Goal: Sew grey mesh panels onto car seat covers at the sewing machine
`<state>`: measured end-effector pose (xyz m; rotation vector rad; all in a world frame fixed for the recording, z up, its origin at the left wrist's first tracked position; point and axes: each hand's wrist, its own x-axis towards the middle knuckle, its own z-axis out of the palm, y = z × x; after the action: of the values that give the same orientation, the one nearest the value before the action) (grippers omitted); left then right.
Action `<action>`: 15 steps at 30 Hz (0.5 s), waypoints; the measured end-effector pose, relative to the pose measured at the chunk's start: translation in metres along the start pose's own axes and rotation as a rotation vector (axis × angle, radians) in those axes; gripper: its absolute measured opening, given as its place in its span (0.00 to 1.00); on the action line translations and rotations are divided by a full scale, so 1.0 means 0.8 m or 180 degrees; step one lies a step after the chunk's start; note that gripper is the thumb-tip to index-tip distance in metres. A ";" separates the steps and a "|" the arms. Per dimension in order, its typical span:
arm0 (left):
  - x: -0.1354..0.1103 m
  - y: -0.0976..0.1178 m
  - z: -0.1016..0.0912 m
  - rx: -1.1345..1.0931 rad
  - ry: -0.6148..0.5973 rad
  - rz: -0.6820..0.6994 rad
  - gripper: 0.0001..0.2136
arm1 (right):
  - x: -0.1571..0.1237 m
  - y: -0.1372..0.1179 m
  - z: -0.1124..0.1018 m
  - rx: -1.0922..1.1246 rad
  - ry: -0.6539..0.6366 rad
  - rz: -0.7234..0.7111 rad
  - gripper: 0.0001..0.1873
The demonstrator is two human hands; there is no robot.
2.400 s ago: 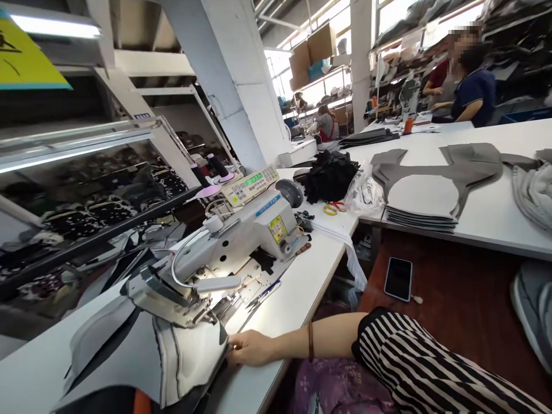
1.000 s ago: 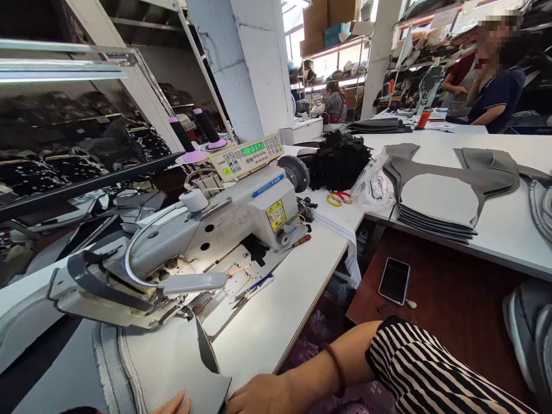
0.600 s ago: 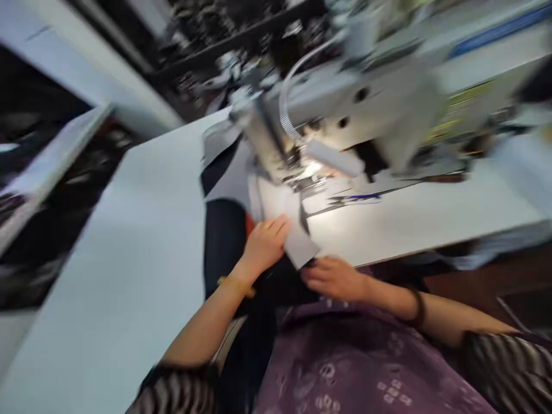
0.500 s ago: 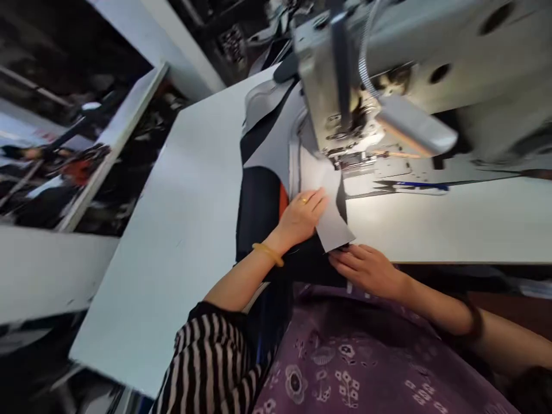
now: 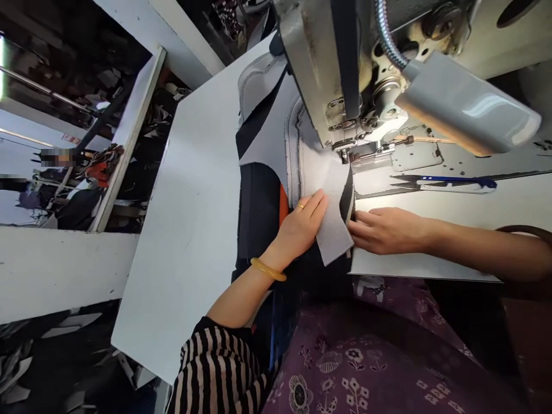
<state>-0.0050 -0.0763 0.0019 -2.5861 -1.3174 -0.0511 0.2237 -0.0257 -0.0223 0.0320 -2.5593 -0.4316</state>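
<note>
A sewn piece of grey and black fabric (image 5: 263, 138) with an orange strip lies under the needle area of a sewing machine (image 5: 310, 63). My left hand (image 5: 302, 224) lies with fingers stretched out on its pale grey panel (image 5: 334, 230), pressing it down. My right hand (image 5: 377, 230) has its fingers bent and closed on the fabric's right edge, below the presser foot (image 5: 345, 156). Its fingertips are partly hidden by the cloth. Part of the black fabric hangs over the table edge towards my lap.
Thread snips (image 5: 448, 184) with a blue handle lie on the machine bed to the right. A grey lamp head (image 5: 470, 103) hangs above them. The white table (image 5: 190, 218) extends left; past it, dark scraps (image 5: 56, 356) cover the floor. Another person is partly visible far left.
My right hand has moved up from the fabric's lower corner to its right edge, nearer the presser foot. My left hand stays on the panel. The view has come closer to the machine.
</note>
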 end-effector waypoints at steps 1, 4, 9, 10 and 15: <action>0.002 0.002 -0.005 0.0181 0.0073 0.0097 0.18 | 0.000 0.003 0.004 -0.0054 -0.0040 0.0039 0.13; 0.015 0.004 -0.019 0.0584 0.0194 0.0386 0.17 | 0.000 0.005 0.010 -0.0232 -0.0083 0.0051 0.15; 0.042 -0.013 -0.017 0.0799 0.0091 0.0624 0.17 | -0.004 0.005 0.010 -0.0277 -0.0106 0.0085 0.16; 0.045 -0.017 -0.013 0.0810 0.0091 0.0654 0.17 | -0.004 0.005 0.010 -0.0214 -0.0086 0.0141 0.15; 0.045 -0.023 0.000 0.0826 0.0217 0.0686 0.15 | -0.001 0.003 0.007 -0.0078 0.0053 0.0581 0.15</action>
<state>0.0014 -0.0375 0.0103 -2.4625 -0.9464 0.0648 0.2218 -0.0217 -0.0262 -0.2046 -2.5126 -0.3903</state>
